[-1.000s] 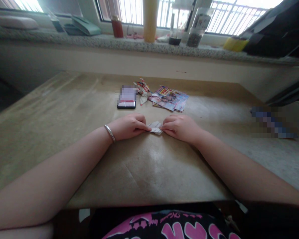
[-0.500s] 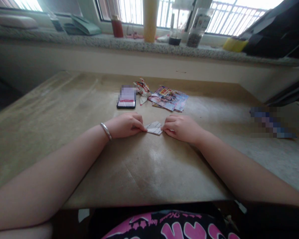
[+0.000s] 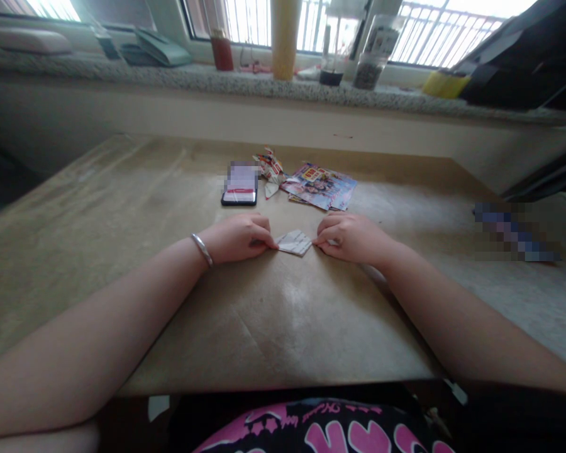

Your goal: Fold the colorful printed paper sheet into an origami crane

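Observation:
A small folded piece of paper point(image 3: 294, 243), pale with printed lines, lies on the table between my two hands. My left hand point(image 3: 242, 238), with a silver bangle at the wrist, pinches the paper's left corner between thumb and fingers. At the opposite corner, my right hand point(image 3: 351, 237) has its fingers curled, thumb and index fingertips closed on the paper's right tip. Beyond the hands, a folded paper figure point(image 3: 270, 170) in red, white and yellow stands beside a stack of printed paper sheets point(image 3: 321, 186).
A phone point(image 3: 240, 185) lies behind my left hand on the tan tabletop point(image 3: 283, 340). At the far right is a blurred bluish item point(image 3: 514, 233). The stone windowsill point(image 3: 245, 80) carries a red-capped jar point(image 3: 222, 51), a yellow cylinder point(image 3: 283, 41) and a clear container point(image 3: 375, 53).
My right hand has shifted slightly right, uncovering more of the paper's right corner. My left hand keeps its pinch in the same place.

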`<state>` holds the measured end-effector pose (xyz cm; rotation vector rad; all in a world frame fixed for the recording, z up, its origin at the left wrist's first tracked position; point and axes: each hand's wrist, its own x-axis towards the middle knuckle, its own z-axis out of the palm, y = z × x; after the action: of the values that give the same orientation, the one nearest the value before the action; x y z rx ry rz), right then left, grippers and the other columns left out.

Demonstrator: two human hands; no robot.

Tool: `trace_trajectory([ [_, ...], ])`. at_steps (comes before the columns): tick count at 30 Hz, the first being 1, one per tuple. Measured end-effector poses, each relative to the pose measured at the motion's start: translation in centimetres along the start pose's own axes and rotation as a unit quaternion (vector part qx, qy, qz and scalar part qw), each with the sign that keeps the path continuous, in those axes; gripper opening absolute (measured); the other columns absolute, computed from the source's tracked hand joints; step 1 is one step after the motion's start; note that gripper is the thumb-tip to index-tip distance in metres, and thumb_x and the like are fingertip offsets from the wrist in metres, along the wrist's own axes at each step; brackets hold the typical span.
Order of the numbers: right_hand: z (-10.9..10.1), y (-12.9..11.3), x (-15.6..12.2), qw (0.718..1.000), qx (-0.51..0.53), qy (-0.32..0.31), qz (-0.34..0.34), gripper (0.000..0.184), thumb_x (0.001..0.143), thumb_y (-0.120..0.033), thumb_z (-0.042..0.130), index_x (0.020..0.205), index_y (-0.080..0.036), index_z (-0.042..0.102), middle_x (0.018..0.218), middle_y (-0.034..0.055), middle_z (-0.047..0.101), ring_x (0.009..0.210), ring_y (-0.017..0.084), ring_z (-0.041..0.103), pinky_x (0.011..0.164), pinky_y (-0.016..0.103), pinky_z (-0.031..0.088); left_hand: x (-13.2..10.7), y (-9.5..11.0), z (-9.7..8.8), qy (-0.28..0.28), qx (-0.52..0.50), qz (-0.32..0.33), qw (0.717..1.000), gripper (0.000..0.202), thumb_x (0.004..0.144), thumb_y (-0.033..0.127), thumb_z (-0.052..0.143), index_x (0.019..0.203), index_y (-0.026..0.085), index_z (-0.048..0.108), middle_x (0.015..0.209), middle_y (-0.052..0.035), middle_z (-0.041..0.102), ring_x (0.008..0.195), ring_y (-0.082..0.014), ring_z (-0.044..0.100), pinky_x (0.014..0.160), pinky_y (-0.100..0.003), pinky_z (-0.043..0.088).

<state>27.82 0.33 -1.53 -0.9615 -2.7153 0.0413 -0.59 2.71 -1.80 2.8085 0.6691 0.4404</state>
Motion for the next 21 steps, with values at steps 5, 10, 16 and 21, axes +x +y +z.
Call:
trace_trajectory([
  [5, 0.5, 0.5, 0.0, 0.996, 0.080, 0.029, 0.041, 0.015, 0.080, -0.020, 0.058, 0.078, -0.019, 0.072, 0.085, 0.0054, 0.070, 0.081, 0.017, 0.062, 0.072, 0.027, 0.045, 0.1, 0.0, 0.2, -0.001, 0.016, -0.001, 1.000, 0.022, 0.083, 0.018, 0.054, 0.086, 0.023, 0.075, 0.082, -0.0033, 0.065, 0.073, -0.0113, 0.057, 0.069, -0.021, 0.044],
  [10, 1.3, -0.9, 0.8, 0.986, 0.075, 0.063, 0.136, 0.019, 0.085, -0.026, 0.055, 0.089, -0.017, 0.070, 0.083, 0.0066, 0.068, 0.080, 0.018, 0.060, 0.075, 0.030, 0.044, 0.2, -0.3, 0.8, 0.042, 0.037, -0.001, 0.998, 0.026, 0.087, 0.017, 0.049, 0.086, 0.023, 0.074, 0.086, -0.0037, 0.064, 0.076, -0.0114, 0.057, 0.069, -0.022, 0.043],
  [16, 1.9, -3.0, 1.9, 0.974, 0.082, 0.056, 0.203, 0.024, 0.078, -0.036, 0.065, 0.093, -0.018, 0.069, 0.095, 0.0076, 0.064, 0.084, 0.018, 0.058, 0.074, 0.029, 0.044, 0.5, 0.4, 1.1, 0.059, 0.125, -0.020, 0.990, 0.026, 0.089, 0.020, 0.049, 0.089, 0.024, 0.074, 0.086, -0.0040, 0.065, 0.075, -0.0140, 0.057, 0.067, -0.024, 0.043],
  [21, 1.9, -3.6, 2.4, 0.946, 0.152, 0.018, 0.284, 0.016, 0.075, -0.035, 0.066, 0.075, -0.019, 0.066, 0.073, 0.0013, 0.064, 0.063, 0.012, 0.054, 0.054, 0.024, 0.036, 0.9, 1.3, 1.2, 0.066, 0.145, -0.107, 0.981, 0.023, 0.088, 0.025, 0.051, 0.096, 0.020, 0.072, 0.088, -0.0068, 0.067, 0.083, -0.0194, 0.059, 0.074, -0.031, 0.046],
])
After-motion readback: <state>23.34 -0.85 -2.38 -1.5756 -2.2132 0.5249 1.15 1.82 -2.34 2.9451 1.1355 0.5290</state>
